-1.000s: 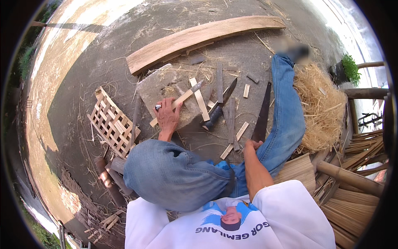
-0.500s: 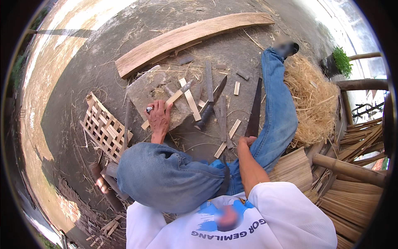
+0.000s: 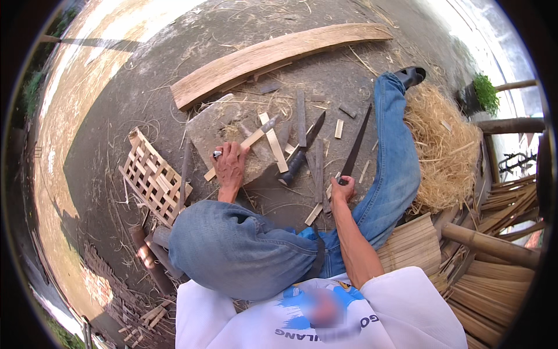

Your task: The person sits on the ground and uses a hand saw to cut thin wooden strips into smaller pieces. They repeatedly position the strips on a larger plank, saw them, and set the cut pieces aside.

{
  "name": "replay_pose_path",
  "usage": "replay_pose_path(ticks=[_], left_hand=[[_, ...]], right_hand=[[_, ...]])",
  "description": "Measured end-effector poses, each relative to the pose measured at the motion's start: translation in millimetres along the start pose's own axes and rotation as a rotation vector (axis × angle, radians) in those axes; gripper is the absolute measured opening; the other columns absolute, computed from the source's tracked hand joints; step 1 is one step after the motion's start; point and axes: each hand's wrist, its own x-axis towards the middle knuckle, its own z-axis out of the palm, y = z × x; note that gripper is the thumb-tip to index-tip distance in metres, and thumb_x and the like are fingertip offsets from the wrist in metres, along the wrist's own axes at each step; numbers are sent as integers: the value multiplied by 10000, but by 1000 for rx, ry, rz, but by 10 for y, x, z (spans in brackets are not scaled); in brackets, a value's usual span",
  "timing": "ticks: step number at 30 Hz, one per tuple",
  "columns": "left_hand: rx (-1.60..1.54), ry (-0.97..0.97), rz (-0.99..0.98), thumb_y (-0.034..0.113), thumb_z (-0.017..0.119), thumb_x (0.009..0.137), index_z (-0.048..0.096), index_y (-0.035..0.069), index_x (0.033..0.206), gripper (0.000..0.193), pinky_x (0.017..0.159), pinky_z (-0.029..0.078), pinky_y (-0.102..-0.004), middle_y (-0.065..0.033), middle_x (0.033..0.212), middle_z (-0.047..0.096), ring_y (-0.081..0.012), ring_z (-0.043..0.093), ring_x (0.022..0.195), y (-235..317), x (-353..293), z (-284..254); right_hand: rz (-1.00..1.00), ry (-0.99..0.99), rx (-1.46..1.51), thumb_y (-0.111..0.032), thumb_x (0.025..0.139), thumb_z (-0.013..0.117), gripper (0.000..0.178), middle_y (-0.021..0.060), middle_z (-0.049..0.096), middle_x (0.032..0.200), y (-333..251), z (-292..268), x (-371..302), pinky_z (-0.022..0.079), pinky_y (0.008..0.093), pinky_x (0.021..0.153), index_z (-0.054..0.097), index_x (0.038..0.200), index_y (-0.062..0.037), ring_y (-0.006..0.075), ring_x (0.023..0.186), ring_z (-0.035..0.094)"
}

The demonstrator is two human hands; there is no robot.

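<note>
My left hand (image 3: 231, 166), a ring on one finger, presses a pale wooden strip (image 3: 254, 137) onto a flat stone slab (image 3: 203, 131). The strip's far end is greyish and lies across a second pale strip (image 3: 273, 144). In my right hand (image 3: 343, 189) is the handle of a hand saw (image 3: 357, 142) with a long, dark, tapering blade pointing away from me; its teeth cannot be made out. Between my hands, a knife (image 3: 293, 167) with a dark handle lies among grey strips (image 3: 301, 119). My right fingers wrap the saw's handle and mostly hide it.
A long, curved wooden plank (image 3: 279, 55) lies beyond the slab. To the left is a woven lattice panel (image 3: 154, 177). My bent left leg (image 3: 232, 250) and outstretched right leg (image 3: 395, 145) frame the work area. Shavings (image 3: 444, 151) are heaped at right, near bamboo poles (image 3: 491, 242).
My right hand has moved forward and slightly left, lifting the saw away from my right leg and turning its blade. My left hand stays on the strip.
</note>
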Motion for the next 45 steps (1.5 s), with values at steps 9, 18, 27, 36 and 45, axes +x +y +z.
replay_pose_path(ticks=[9, 18, 27, 36, 45], left_hand=[[-43, 59, -3, 457, 595, 979, 633, 161, 1066, 311, 918, 377, -470, -34, 1053, 598, -248, 601, 1020, -25, -57, 0], [-154, 48, -55, 463, 612, 970, 626, 155, 1036, 316, 919, 384, -480, -22, 1030, 582, -245, 597, 1006, 9, -79, 56], [-90, 83, -44, 454, 620, 960, 618, 135, 1066, 336, 917, 392, -469, -31, 1068, 604, -259, 594, 1037, -19, -61, 43], [-73, 64, -39, 474, 614, 966, 628, 131, 1061, 357, 899, 372, -441, -24, 1036, 617, -249, 583, 1036, -30, -78, 26], [-76, 95, -33, 463, 641, 957, 630, 139, 1028, 332, 887, 364, -435, -10, 1037, 624, -244, 574, 1003, -18, -72, -17]], right_hand=[[-156, -122, -286, -299, 801, 749, 562, 289, 604, 1165, 295, -130, 207, 453, 523, 950, 485, 1244, -75, 450, 1084, 594], [-345, 72, -296, -351, 956, 536, 486, 270, 676, 1182, -230, -293, 196, 460, 525, 963, 639, 1214, 48, 443, 1114, 630], [-219, -196, 69, -313, 916, 749, 342, 74, 684, 816, -141, -150, 357, 472, 339, 554, 681, 976, 16, 163, 608, 589], [-20, -174, 381, -342, 929, 726, 389, 32, 615, 721, -253, -237, 214, 317, 298, 424, 663, 1125, -12, 112, 469, 437], [-97, -122, 718, -268, 938, 717, 293, 3, 651, 971, -1063, -790, -494, 496, 302, 741, 653, 1141, -66, 132, 852, 617]])
